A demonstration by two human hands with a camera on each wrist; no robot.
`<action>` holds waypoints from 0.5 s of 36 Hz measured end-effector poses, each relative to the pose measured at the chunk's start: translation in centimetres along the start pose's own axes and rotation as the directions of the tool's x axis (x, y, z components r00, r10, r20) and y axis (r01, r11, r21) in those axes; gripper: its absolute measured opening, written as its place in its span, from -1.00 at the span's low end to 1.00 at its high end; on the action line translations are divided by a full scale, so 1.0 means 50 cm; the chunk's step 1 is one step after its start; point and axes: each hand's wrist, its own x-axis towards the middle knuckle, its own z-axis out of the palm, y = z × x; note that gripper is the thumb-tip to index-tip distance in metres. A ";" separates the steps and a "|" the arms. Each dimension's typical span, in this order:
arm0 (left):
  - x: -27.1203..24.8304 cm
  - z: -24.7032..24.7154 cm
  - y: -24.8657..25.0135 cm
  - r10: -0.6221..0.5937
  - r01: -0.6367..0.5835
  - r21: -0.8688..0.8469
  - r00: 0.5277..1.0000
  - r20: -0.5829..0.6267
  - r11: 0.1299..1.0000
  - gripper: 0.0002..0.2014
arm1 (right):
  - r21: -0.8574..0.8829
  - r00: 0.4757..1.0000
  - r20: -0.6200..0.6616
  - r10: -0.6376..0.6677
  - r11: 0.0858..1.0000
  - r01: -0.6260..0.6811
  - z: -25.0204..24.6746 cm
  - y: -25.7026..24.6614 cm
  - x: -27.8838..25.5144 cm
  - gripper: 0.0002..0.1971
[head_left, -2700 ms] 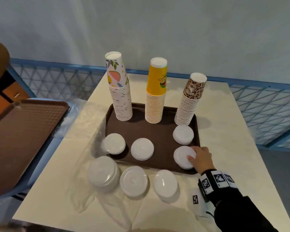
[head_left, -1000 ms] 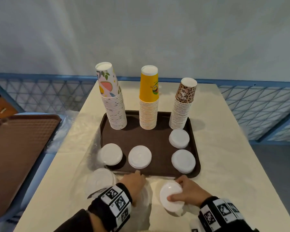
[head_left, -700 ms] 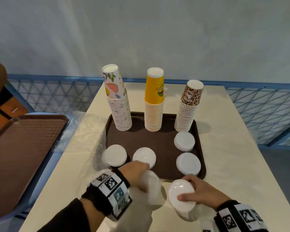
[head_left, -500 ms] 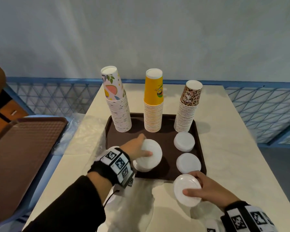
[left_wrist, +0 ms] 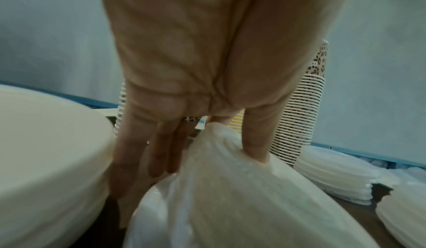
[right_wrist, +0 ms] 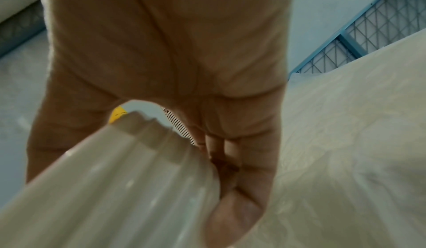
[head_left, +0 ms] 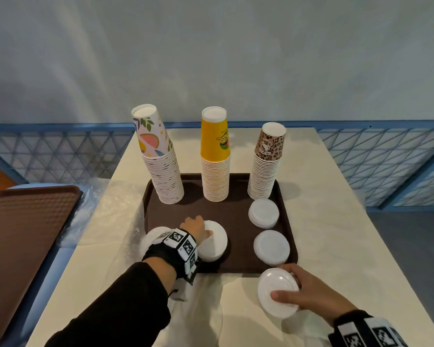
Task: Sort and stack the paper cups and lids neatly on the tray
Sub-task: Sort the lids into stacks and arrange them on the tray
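While my left hand (head_left: 195,227) is setting a stack of white lids (head_left: 213,242) down on the brown tray (head_left: 236,216), thumb and fingers clamped around its edge, my right hand (head_left: 308,291) is gripping another lid stack (head_left: 277,293) on the table (head_left: 336,234), just off the tray's near rim. I'm judging the lid-sorting step about half done; next I'm needing to lift the right-hand stack over the rim beside the two lid piles (head_left: 267,227) under the cup stacks (head_left: 214,156)
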 end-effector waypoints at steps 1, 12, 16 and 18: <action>0.002 0.001 0.001 -0.002 0.002 -0.012 1.000 0.002 1.000 -0.43 | 0.001 1.000 -0.003 0.001 1.000 -0.001 0.000 0.000 0.000 -0.57; 0.002 0.029 0.025 0.043 -0.045 -0.074 0.998 -0.036 0.996 -0.54 | 0.012 1.000 0.013 0.016 1.000 -0.016 0.002 -0.001 -0.011 -0.41; 0.005 0.041 0.028 0.050 -0.057 -0.105 0.997 -0.063 0.993 -0.51 | 0.002 1.000 0.014 -0.013 1.000 0.013 0.000 -0.009 -0.019 -0.27; -0.008 0.032 0.025 0.087 -0.097 -0.113 0.992 -0.095 0.989 -0.45 | 0.001 0.999 0.018 -0.038 0.999 0.038 0.001 -0.020 -0.024 -0.26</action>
